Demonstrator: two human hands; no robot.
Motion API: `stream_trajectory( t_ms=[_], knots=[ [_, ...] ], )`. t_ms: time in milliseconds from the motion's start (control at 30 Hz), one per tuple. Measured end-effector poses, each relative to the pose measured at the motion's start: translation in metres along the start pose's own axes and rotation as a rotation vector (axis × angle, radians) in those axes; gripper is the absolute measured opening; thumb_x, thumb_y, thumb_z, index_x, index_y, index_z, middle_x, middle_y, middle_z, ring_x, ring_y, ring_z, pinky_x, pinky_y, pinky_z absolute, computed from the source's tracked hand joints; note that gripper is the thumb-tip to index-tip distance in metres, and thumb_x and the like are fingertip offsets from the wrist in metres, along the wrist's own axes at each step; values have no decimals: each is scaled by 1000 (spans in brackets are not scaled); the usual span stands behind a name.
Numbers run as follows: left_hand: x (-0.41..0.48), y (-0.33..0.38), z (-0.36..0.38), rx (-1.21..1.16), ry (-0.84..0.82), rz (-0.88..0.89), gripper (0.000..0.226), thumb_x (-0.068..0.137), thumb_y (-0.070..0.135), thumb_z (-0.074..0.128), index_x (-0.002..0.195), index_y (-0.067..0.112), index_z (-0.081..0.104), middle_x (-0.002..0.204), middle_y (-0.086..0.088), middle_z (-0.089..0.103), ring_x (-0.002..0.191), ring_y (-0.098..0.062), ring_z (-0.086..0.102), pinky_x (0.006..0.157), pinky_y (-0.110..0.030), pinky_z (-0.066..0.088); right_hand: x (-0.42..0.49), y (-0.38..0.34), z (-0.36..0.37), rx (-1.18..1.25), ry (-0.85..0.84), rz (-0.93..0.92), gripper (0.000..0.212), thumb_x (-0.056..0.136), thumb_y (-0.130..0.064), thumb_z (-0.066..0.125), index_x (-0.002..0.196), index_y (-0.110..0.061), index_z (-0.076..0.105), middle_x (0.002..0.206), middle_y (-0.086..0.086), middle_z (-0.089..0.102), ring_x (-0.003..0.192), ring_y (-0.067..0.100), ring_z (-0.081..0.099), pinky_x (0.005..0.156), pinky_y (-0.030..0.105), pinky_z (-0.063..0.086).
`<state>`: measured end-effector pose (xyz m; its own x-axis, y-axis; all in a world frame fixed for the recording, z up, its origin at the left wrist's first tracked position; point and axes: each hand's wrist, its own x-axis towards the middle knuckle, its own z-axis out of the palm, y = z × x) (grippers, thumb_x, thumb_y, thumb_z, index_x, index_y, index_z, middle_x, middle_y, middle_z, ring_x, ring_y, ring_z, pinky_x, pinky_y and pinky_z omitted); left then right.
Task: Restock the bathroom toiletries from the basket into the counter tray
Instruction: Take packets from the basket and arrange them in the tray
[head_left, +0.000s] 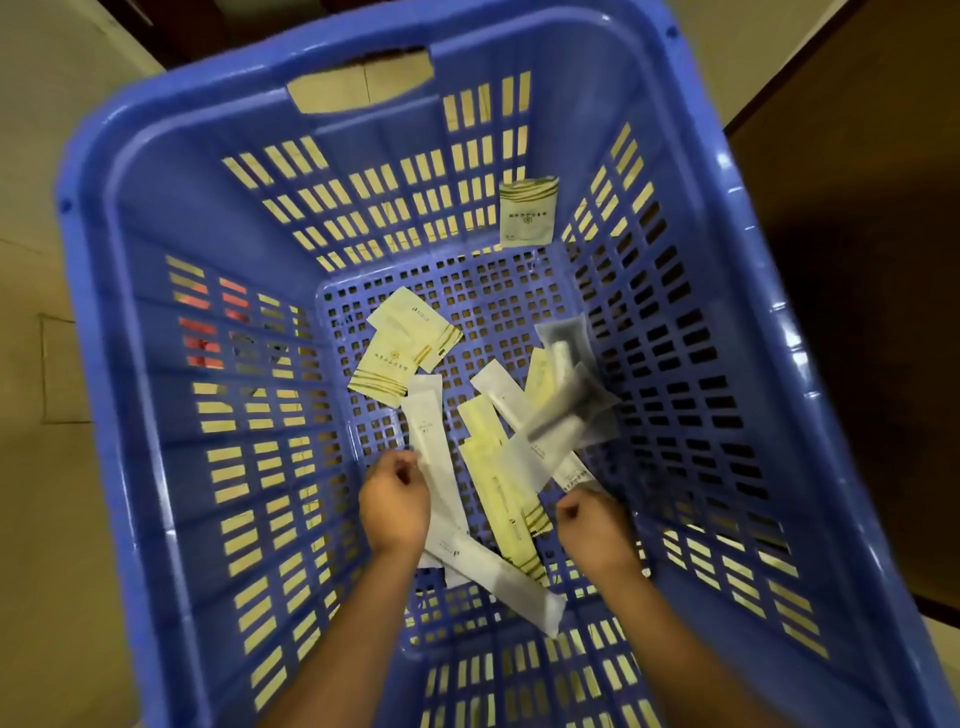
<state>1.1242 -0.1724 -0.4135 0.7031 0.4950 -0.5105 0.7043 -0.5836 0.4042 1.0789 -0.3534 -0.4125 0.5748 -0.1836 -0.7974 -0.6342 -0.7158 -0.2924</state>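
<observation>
I look down into a big blue slotted basket (156, 218). Long white and cream toiletry packets (498, 467) lie scattered on its bottom. Two cream square sachets (400, 348) lie further back, and another sachet (527, 213) leans on the far wall. My left hand (395, 501) is low in the basket, its curled fingers pinching the edge of a long white packet (428, 441). My right hand (595, 522) grips the near ends of a blurred bunch of white and grey packets (561, 415) that fans up and away from it. No counter tray is in view.
The basket stands on a beige tiled floor (36, 467). Dark wooden furniture (857, 208) runs along its right side and behind it. The basket's walls rise high around both forearms.
</observation>
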Motion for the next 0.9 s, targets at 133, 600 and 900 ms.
stream_trajectory(
  t_ms=[133, 600, 900],
  knots=[
    [-5, 5, 5, -58, -68, 22, 16, 92, 6, 52, 100, 7, 66, 97, -12, 69, 86, -30, 63, 70, -27, 46, 3, -8, 19, 47, -21, 1, 24, 95, -23, 51, 111, -7, 58, 100, 14, 69, 90, 28, 65, 74, 34, 54],
    [-48, 8, 36, 60, -413, -76, 30, 91, 11, 52, 119, 12, 45, 111, -10, 64, 104, -28, 59, 81, -33, 47, 5, -18, 43, 55, -17, 11, 19, 90, -20, 55, 97, -5, 64, 100, 13, 67, 93, 31, 63, 69, 32, 51],
    [-47, -1, 22, -64, -465, -158, 35, 94, 5, 39, 127, 13, 43, 115, -12, 61, 105, -31, 58, 84, -34, 46, -19, -32, 28, 162, 1, -63, 9, 87, -14, 60, 79, -14, 56, 91, 10, 66, 85, 25, 62, 71, 30, 49]
  ],
)
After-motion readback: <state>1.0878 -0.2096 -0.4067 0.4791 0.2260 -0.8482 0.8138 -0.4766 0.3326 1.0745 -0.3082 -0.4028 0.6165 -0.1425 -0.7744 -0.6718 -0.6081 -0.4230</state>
